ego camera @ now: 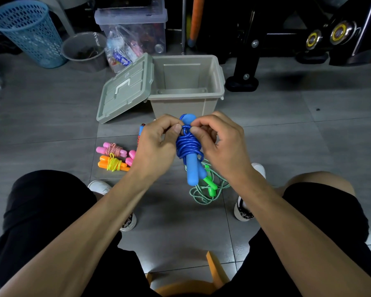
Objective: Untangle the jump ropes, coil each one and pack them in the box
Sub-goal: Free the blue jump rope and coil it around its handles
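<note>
Your box (pixel 187 82) stands open and bare inside, so the way down through its mouth is free from above. Its lid (pixel 124 88) leans against the box's left wall and blocks approach from that side. Left of your hands, the pink rope bundle (pixel 114 149) and orange rope bundle (pixel 114 164) lie on the floor (pixel 51 125), just beside each other. The loose green rope (pixel 208 189) sprawls on the floor between your shoes. Right of the box the tiles are bare up to the black machine foot (pixel 241 83). Blue basket (pixel 30 33) and grey tub (pixel 84 49) crowd the far left.
</note>
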A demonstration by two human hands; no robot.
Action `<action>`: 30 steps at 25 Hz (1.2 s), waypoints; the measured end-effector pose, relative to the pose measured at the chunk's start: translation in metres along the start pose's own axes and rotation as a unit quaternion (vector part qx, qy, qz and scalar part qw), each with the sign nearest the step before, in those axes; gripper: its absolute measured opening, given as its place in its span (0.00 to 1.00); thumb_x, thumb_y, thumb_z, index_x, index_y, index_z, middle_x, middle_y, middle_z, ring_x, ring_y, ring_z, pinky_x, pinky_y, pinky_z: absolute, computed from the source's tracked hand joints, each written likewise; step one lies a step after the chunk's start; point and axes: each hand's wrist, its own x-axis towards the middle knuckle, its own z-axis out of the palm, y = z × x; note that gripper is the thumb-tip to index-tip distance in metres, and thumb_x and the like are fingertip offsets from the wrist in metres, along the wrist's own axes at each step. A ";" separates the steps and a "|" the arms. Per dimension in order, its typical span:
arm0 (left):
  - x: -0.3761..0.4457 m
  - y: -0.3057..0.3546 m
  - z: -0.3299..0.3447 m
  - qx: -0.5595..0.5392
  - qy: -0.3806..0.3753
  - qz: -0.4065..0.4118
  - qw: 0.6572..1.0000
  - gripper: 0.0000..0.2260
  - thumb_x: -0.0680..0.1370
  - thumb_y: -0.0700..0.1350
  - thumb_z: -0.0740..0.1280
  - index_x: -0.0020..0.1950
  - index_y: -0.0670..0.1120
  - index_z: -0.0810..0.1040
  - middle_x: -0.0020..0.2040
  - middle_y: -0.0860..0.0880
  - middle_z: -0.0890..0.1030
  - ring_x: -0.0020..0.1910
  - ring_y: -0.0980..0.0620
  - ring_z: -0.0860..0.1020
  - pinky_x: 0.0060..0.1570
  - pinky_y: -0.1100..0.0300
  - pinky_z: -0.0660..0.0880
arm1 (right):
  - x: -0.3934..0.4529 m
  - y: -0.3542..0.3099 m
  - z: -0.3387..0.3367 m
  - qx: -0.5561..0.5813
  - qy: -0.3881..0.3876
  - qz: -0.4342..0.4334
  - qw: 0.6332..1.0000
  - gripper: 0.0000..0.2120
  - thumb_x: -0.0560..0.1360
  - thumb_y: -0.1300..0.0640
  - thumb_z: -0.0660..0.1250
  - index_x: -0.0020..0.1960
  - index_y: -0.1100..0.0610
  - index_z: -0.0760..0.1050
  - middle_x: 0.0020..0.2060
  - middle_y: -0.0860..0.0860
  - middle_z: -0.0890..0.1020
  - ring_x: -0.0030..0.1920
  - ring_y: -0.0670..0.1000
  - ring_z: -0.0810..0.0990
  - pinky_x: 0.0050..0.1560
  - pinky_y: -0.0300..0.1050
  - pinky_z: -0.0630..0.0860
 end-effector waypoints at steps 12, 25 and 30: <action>0.000 0.000 -0.003 -0.019 -0.017 -0.045 0.999 0.09 0.79 0.35 0.64 0.42 0.44 0.79 0.39 0.53 0.78 0.33 0.61 0.73 0.38 0.67 0.71 | 0.002 -0.008 -0.005 0.064 -0.040 0.152 0.986 0.07 0.67 0.56 0.78 0.44 0.53 0.84 0.36 0.46 0.82 0.37 0.44 0.81 0.40 0.34 0.76; 0.006 -0.015 0.010 0.067 0.023 0.021 0.997 0.07 0.77 0.33 0.64 0.41 0.37 0.80 0.38 0.48 0.77 0.41 0.51 0.74 0.45 0.67 0.69 | -0.004 0.000 0.002 0.009 -0.027 0.159 0.987 0.04 0.68 0.57 0.77 0.39 0.56 0.83 0.36 0.50 0.82 0.35 0.46 0.82 0.40 0.38 0.78; 0.003 -0.014 0.010 0.036 0.013 0.033 0.999 0.06 0.76 0.32 0.66 0.42 0.37 0.82 0.39 0.45 0.79 0.42 0.52 0.75 0.47 0.66 0.70 | -0.005 -0.004 0.002 -0.017 -0.012 0.148 0.989 0.03 0.68 0.59 0.76 0.38 0.57 0.82 0.36 0.48 0.81 0.36 0.45 0.80 0.38 0.31 0.74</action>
